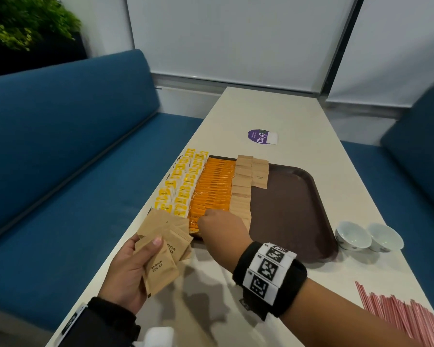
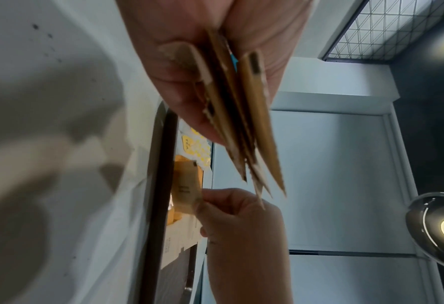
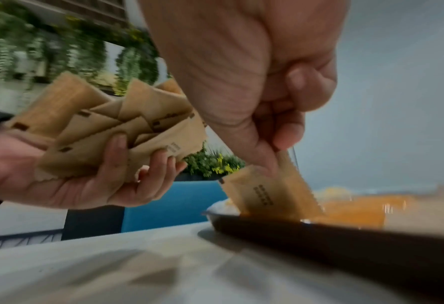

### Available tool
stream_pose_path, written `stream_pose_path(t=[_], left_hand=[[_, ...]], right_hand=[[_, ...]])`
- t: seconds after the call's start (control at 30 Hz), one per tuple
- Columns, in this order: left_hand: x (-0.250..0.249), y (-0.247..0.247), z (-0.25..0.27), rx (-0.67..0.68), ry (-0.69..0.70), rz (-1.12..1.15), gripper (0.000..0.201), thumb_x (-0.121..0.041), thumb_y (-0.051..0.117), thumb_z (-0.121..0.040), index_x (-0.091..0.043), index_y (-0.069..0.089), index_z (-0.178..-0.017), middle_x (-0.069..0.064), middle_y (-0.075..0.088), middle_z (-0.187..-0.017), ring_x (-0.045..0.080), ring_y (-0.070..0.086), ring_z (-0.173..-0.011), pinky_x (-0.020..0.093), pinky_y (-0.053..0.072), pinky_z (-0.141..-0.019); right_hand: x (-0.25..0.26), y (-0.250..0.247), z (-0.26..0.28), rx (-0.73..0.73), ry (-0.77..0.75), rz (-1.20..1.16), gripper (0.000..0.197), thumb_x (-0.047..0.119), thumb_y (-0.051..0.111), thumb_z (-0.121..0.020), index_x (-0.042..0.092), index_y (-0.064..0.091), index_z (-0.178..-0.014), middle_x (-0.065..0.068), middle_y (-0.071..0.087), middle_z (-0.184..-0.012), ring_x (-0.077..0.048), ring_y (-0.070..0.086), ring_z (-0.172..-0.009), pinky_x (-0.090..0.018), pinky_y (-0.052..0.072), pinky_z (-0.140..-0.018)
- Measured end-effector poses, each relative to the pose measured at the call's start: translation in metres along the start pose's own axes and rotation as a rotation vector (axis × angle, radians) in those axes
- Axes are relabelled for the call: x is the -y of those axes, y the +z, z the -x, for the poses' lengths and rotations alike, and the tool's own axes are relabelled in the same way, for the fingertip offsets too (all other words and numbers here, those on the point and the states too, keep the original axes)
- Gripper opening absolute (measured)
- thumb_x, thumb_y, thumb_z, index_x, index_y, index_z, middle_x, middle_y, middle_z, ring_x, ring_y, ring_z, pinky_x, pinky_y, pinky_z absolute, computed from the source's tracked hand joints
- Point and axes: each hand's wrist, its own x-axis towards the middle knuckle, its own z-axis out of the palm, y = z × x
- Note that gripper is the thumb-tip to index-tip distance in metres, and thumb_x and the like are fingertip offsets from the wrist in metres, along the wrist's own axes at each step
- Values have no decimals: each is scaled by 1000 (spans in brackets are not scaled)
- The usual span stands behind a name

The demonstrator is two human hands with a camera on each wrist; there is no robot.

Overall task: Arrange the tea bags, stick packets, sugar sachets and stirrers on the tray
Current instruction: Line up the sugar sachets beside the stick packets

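On the brown tray (image 1: 298, 196) the left part is seen filled: yellow tea bags (image 1: 181, 186) lie in rows at the far left, spilling over the rim; orange stick packets (image 1: 214, 186) are laid in a column just beside them; brown sugar sachets (image 1: 243, 186) form one full column next to those, and a second column is only begun at the far end; the right half of the tray is left bare. A fan of sachets (image 1: 161, 251) is gripped in the left hand (image 1: 125, 276) above the worktop (image 1: 261, 113), near the tray's near-left corner; a single sachet (image 3: 267, 195) is pinched between thumb and fingers of the right hand (image 1: 223, 229) and held over the near edge of the tray, above the orange packets. The red-and-white stirrers (image 1: 406, 316) lie on the worktop at the near right, well apart from the tray, and none is seen on it. The task is judged past halfway; the sachets in hand remain to be laid, and the stirrers are not yet placed.
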Motion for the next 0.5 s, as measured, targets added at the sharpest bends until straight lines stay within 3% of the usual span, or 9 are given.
stream_pose_path(t=[0.07, 0.1, 0.17, 0.2, 0.23, 0.3, 0.33, 0.4, 0.5], left_hand=[[-1, 6, -3, 49, -13, 24, 43, -13, 65, -79, -5, 55, -119, 13, 73, -91, 21, 72, -67, 28, 55, -47], [-2, 9, -4, 82, -21, 15, 63, -19, 79, -66, -4, 54, -122, 15, 72, -96, 23, 72, -69, 28, 55, -48], [-3, 19, -9, 128, -50, 0, 101, -28, 96, -34, -5, 55, -123, 17, 72, -97, 24, 72, -69, 29, 55, -48], [-2, 25, -11, 154, -62, 10, 101, -27, 96, -34, -5, 55, -123, 17, 72, -96, 25, 72, -68, 29, 55, -47], [-1, 32, -13, 182, -74, 27, 88, -22, 91, -45, -4, 54, -123, 17, 72, -93, 25, 71, -66, 29, 54, -46], [3, 49, -17, 205, -105, 39, 65, -15, 75, -63, -1, 53, -123, 17, 72, -89, 25, 71, -63, 28, 54, -44], [6, 55, -21, 222, -123, 33, 72, -15, 81, -58, -1, 53, -123, 18, 72, -90, 25, 71, -64, 29, 54, -45], [15, 69, -27, 274, -172, 9, 103, -20, 96, -31, -2, 53, -123, 21, 70, -98, 27, 71, -72, 33, 57, -53], [28, 84, -33, 343, -245, -16, 107, -19, 97, -18, -6, 57, -117, 22, 70, -97, 29, 71, -71, 36, 58, -54]], right_hand=[[-10, 0, 6, -240, -28, -27, 22, -12, 72, -60, 6, 61, -65, -5, 44, -67, -19, 38, -54, -21, 20, -38], [-18, 1, 10, -353, -10, -47, 29, -10, 78, -52, 10, 58, -57, -2, 45, -61, -17, 35, -47, -18, 15, -33], [-38, 8, 19, -549, -6, -109, 23, -5, 80, -58, 11, 64, -60, -1, 57, -68, -16, 48, -46, -21, 35, -31], [-47, 9, 24, -613, -26, -153, 16, -2, 76, -65, 11, 67, -64, -2, 62, -75, -17, 56, -52, -24, 45, -37], [-56, 5, 30, -668, -46, -218, 9, 3, 71, -71, 11, 69, -68, -3, 65, -82, -16, 62, -60, -24, 51, -45], [-73, 3, 40, -746, -42, -361, 6, 6, 67, -75, 9, 71, -72, -3, 67, -90, -12, 64, -76, -21, 56, -60], [-79, 3, 44, -762, -32, -423, 6, 4, 68, -74, 8, 72, -73, -3, 67, -92, -8, 63, -82, -19, 56, -66], [-92, 6, 51, -759, 9, -522, 9, -1, 71, -73, 8, 72, -74, 1, 65, -94, -6, 61, -89, -13, 54, -72], [-104, 5, 58, -728, 62, -646, 13, -5, 74, -72, 8, 73, -74, 4, 64, -95, -5, 62, -91, -11, 52, -76]])
